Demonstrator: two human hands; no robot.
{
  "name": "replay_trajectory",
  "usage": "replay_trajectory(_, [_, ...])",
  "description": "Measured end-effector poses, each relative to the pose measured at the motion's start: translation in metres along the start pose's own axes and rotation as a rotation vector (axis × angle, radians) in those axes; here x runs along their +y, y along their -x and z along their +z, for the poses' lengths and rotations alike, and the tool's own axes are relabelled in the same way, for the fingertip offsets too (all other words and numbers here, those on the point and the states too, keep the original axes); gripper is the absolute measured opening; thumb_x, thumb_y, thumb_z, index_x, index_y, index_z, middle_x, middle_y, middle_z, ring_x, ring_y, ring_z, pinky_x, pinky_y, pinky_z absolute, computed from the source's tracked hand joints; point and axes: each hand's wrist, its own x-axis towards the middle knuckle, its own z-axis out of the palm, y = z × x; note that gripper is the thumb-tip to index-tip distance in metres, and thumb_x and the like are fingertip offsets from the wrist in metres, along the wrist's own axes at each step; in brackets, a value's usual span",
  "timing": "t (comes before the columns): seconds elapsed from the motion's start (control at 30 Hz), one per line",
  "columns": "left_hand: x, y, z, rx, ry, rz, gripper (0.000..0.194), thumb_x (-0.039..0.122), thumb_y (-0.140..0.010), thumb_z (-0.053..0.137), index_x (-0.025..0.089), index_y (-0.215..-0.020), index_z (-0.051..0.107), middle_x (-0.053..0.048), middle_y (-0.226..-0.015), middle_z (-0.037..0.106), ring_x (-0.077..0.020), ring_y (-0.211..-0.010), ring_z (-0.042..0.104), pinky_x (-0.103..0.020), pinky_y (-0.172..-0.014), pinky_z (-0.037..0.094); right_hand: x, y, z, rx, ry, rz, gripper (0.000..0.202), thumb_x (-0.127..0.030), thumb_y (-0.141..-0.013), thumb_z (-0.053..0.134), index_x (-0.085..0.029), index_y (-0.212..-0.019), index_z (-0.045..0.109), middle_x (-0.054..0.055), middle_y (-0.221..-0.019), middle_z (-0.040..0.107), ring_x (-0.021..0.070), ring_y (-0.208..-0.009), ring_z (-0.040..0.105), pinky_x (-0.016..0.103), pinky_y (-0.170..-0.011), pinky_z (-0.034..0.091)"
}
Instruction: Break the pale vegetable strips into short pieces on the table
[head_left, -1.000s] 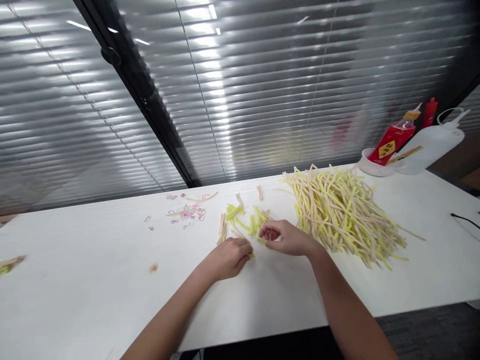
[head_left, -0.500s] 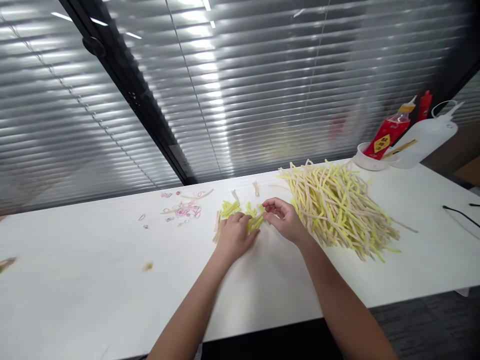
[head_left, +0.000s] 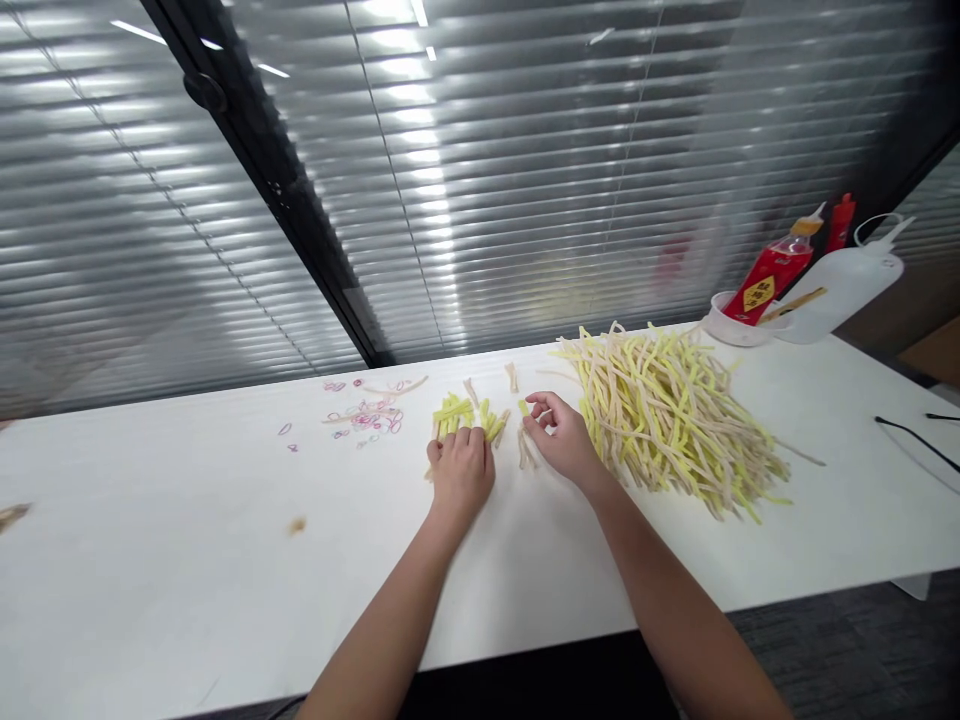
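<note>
Short yellow noodle-like strips (head_left: 454, 411) lie in small bunches in the middle of the white table, some beige ones among them. My left hand (head_left: 463, 468) rests on the near side of these bunches, its fingers bent down and together over them; the fingertips are hidden. Just to the right, my right hand (head_left: 561, 437) has its thumb and forefinger curled around a small yellow strip (head_left: 523, 408). Below those fingertips lies a beige bunch (head_left: 526, 450). A large heap of long yellow and beige strips (head_left: 667, 420) spreads to the right of my right hand.
Loose pink and purple rubber bands (head_left: 371, 418) are scattered left of the bunches. Two small beige bunches, one a beige bundle (head_left: 511, 377), lie farther back. At the back right, a red-labelled bottle (head_left: 769, 285) leans in a clear bowl (head_left: 739, 328) beside a white squeeze bottle (head_left: 844, 285).
My left hand has drawn slightly left and nearer, uncovering more yellow strips. My right hand has moved slightly apart from it, and a beige bunch now shows below its fingertips.
</note>
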Motion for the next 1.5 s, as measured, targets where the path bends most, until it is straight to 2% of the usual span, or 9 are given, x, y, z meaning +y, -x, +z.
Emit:
replay_trajectory(0.1, [-0.003,-0.001,0.003,0.045,-0.023,-0.045,0.028,0.028,-0.094,0.03,0.019,-0.101,0.056,-0.011,-0.088,0.061,-0.026,-0.087,0.054,-0.043,-0.081,0.027,0.007,0.001,0.005,-0.012,0.104,0.009,0.034,-0.032,-0.079,0.056,-0.019,-0.11,0.057,0.003,-0.091,0.061,0.0104,-0.06,0.055,0.028,-0.066,0.048])
replay_trajectory(0.4, [-0.008,0.003,0.015,0.054,-0.028,0.011,0.028,0.04,-0.091,0.042,0.023,-0.104,0.059,-0.011,-0.106,0.058,-0.0284,-0.098,0.051,-0.04,-0.08,0.036,0.014,0.011,0.014,-0.087,0.502,-0.116,0.021,-0.023,-0.08,0.057,-0.017,-0.098,0.064,0.012,-0.101,0.063,0.0258,-0.1,0.055,0.04,-0.092,0.041])
replay_trajectory(0.6, [-0.032,-0.007,0.022,0.158,0.134,0.055,0.03,0.026,-0.092,0.039,0.022,-0.113,0.059,-0.011,-0.111,0.059,-0.0262,-0.101,0.053,-0.039,-0.086,0.038,0.019,0.014,0.041,-0.179,0.015,0.065,0.039,-0.033,-0.079,0.061,-0.02,-0.116,0.058,0.01,-0.116,0.06,0.0205,-0.094,0.063,0.035,-0.083,0.051])
replay_trajectory(0.73, [-0.036,-0.005,0.024,0.296,0.233,0.118,0.035,0.031,-0.092,0.039,0.02,-0.119,0.058,-0.012,-0.117,0.06,-0.0267,-0.109,0.052,-0.043,-0.097,0.033,0.025,0.014,0.053,-0.073,-0.14,-0.065,0.038,-0.026,-0.08,0.055,-0.023,-0.118,0.057,0.009,-0.128,0.054,0.0192,-0.106,0.06,0.033,-0.086,0.051])
replay_trajectory(0.93, [-0.014,0.012,0.022,0.075,0.228,0.511,0.027,0.034,-0.088,0.046,0.024,-0.104,0.067,-0.008,-0.108,0.065,-0.025,-0.109,0.052,-0.045,-0.1,0.029,0.019,0.018,0.011,0.181,0.552,-0.311,0.033,-0.01,-0.084,0.042,-0.013,-0.108,0.064,0.016,-0.115,0.058,0.027,-0.114,0.048,0.042,-0.1,0.036])
replay_trajectory(1.07, [-0.01,0.021,0.027,0.172,0.174,0.299,0.028,0.021,-0.088,0.041,0.022,-0.091,0.069,-0.01,-0.108,0.064,-0.027,-0.111,0.05,-0.052,-0.105,0.021,0.008,0.023,-0.029,0.324,0.946,-0.032,0.036,-0.003,-0.082,0.038,-0.008,-0.103,0.067,0.024,-0.107,0.059,0.0337,-0.106,0.047,0.048,-0.088,0.034])
replay_trajectory(1.2, [-0.011,0.031,0.03,0.295,0.138,0.079,0.028,0.016,-0.086,0.042,0.022,-0.091,0.069,-0.012,-0.123,0.059,-0.0322,-0.127,0.038,-0.061,-0.107,0.005,0.004,0.027,-0.052,0.195,1.149,0.175,0.033,-0.003,-0.083,0.04,-0.009,-0.095,0.071,0.022,-0.1,0.063,0.0329,-0.103,0.05,0.048,-0.086,0.029])
replay_trajectory(1.33, [-0.011,0.037,0.028,0.324,0.177,0.074,0.029,0.018,-0.086,0.042,0.025,-0.098,0.067,-0.01,-0.123,0.06,-0.0314,-0.127,0.039,-0.062,-0.106,0.007,-0.004,0.029,-0.065,0.203,1.222,0.119,0.034,-0.005,-0.084,0.039,-0.011,-0.094,0.071,0.019,-0.098,0.063,0.0303,-0.1,0.051,0.044,-0.084,0.027])
replay_trajectory(1.5, [-0.012,0.036,0.027,0.361,0.233,0.096,0.026,0.016,-0.083,0.045,0.023,-0.094,0.067,-0.01,-0.106,0.065,-0.0285,-0.11,0.052,-0.059,-0.102,0.02,-0.031,0.029,-0.074,0.446,1.175,-0.046,0.032,-0.014,-0.088,0.039,-0.015,-0.096,0.07,0.017,-0.1,0.061,0.0278,-0.096,0.048,0.041,-0.081,0.025])
